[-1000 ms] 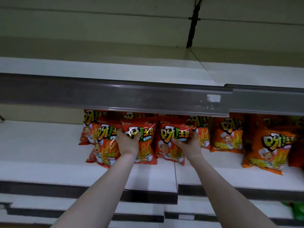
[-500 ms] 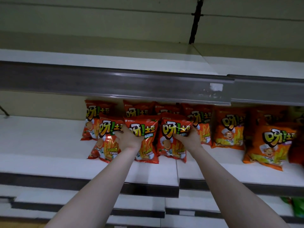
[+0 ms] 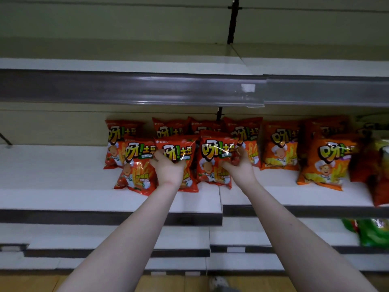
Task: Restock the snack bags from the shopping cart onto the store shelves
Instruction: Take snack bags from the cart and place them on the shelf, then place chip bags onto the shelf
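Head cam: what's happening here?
A person is stocking snack bags on the middle shelf. The left hand grips the left red bag, the right hand pinches the right red bag by its edge. Both bags stand upright in the front row, ahead of the back-row red bags. The orange bags sit further right.

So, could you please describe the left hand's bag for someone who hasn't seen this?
Find the shelf holding red and orange snack bags. Of three red bags in its front row, it is the middle bag. Only it is in the left hand; the right hand holds the right bag.
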